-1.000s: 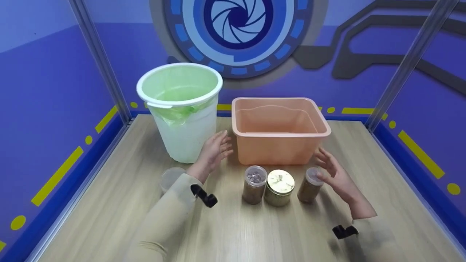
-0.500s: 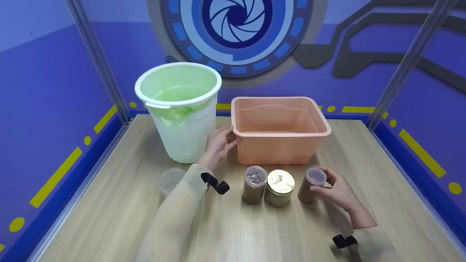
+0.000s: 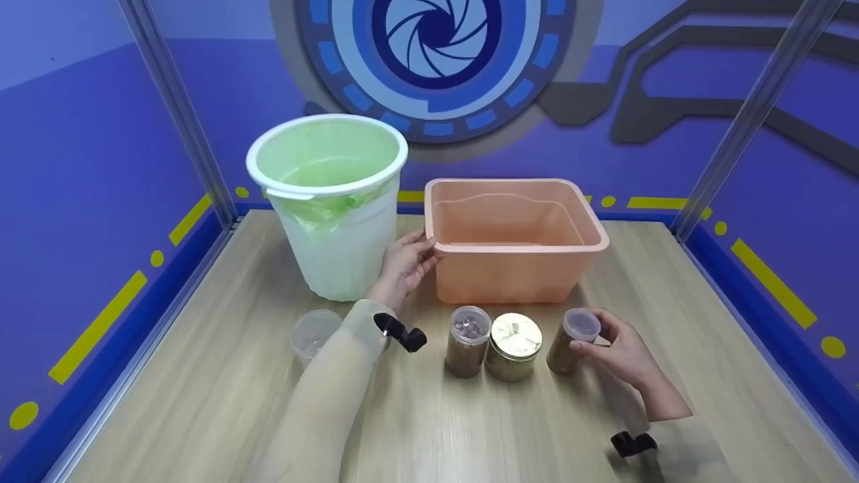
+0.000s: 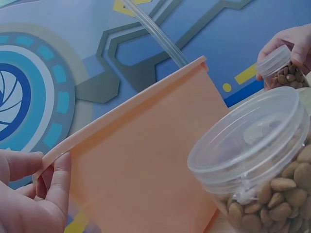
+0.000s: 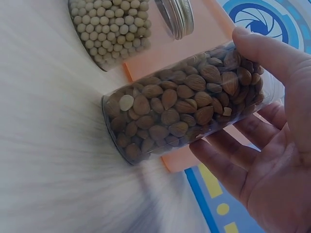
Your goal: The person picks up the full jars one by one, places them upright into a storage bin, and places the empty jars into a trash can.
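Head view: the left hand (image 3: 406, 261) pinches the near left corner of the orange bin (image 3: 517, 238), fingers curled over its rim, with the white lined bucket (image 3: 332, 201) just beside it. The right hand (image 3: 621, 349) is wrapped round the almond jar (image 3: 570, 342) at the right end of a row of three on the table (image 3: 470, 429); the jar stands on the wood, tilted a little. Next to it are the gold-lidded jar (image 3: 513, 345) and a second clear-lidded jar (image 3: 468, 339), and a small empty clear tub (image 3: 312, 333) sits well apart to the left, by the left sleeve.

Left wrist view: the thumb and fingers (image 4: 56, 182) clamp the bin's rim (image 4: 126, 104), which looks like steadying rather than lifting. The second clear-lidded jar fills the near right, and the right hand shows far off on its jar.

Right wrist view: the almond jar (image 5: 187, 104) lies across the right hand's fingers (image 5: 228, 165) with the thumb over its top, lid on, its base close to or on the table; I cannot tell if it has left the wood.

As I judge it, the step in hand is the pick-up of this jar. The next move calls for a firm grip, a clean lift clear of the neighbouring gold lid, and care over the bin's near wall.
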`<state>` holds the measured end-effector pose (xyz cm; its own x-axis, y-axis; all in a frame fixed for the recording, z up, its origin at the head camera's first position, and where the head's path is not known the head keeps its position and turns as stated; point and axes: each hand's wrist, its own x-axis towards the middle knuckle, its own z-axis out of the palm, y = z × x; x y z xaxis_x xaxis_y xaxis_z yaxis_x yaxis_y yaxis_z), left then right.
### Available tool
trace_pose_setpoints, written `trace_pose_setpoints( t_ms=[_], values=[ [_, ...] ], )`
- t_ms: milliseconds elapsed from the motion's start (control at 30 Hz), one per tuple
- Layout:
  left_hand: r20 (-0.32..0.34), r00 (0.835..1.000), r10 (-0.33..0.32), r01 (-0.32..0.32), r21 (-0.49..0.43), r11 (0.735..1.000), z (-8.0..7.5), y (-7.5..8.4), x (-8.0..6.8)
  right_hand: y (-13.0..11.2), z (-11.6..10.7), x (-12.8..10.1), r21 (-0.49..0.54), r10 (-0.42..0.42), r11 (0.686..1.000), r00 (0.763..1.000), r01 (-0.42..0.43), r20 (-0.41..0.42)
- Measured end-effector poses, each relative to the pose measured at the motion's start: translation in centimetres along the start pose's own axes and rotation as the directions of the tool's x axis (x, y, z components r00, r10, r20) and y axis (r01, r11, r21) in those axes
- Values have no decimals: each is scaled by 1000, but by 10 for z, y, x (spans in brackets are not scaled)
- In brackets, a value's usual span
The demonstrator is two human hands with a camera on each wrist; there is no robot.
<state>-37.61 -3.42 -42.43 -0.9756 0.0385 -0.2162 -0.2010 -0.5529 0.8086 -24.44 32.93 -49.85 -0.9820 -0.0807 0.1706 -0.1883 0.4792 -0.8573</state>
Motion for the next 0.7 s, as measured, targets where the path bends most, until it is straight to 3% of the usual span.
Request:
trace_pose_setpoints(
  t_ms=[133,233,333,467,700],
  values=[
    [-9,1000,5,-5,-11,1000,2,1,-1,-8,-3,3,-16,27,1000,999,-27,25],
    [-17,1000,2,-3,-18,1000,3,1,-3,-27,-10,8,-15,2,1000,999,-2,38],
    [-22,1000,2,-3,-27,1000,4,1,-2,-55,-18,20,21,-91,996,996,91,19],
    [-23,1000,7,-8,-43,999,4,-1,-1,-98,-22,45,95,-246,964,968,249,-43],
    [-19,1000,13,-14,-54,998,3,-3,0,-163,-2,104,147,-324,930,940,338,-107]
  ],
)
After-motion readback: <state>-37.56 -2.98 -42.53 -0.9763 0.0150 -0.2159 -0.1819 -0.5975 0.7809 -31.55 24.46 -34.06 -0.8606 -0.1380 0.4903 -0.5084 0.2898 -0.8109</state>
